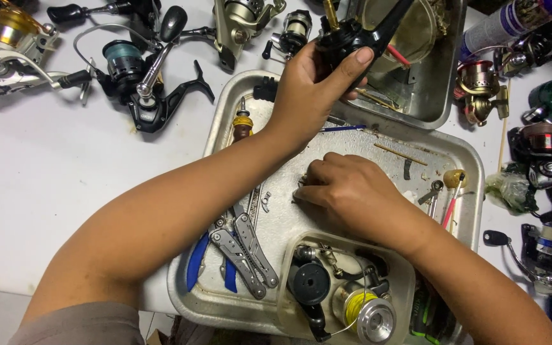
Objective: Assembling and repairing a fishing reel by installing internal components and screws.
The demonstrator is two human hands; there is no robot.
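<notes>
My left hand is raised over the far edge of a dented metal tray and grips a black fishing reel body by its side. My right hand rests palm down in the middle of the tray with fingers curled on a small metal part, which the fingers mostly hide. A folding multi-tool with grey jaws and blue-handled pliers lie in the tray under my left forearm. A screwdriver with a yellow band lies near the tray's far left.
A clear plastic tub at the tray's near edge holds a black spool and a spool with yellow line. A second metal pan sits at the back. Several spinning reels lie on the white table at left and right.
</notes>
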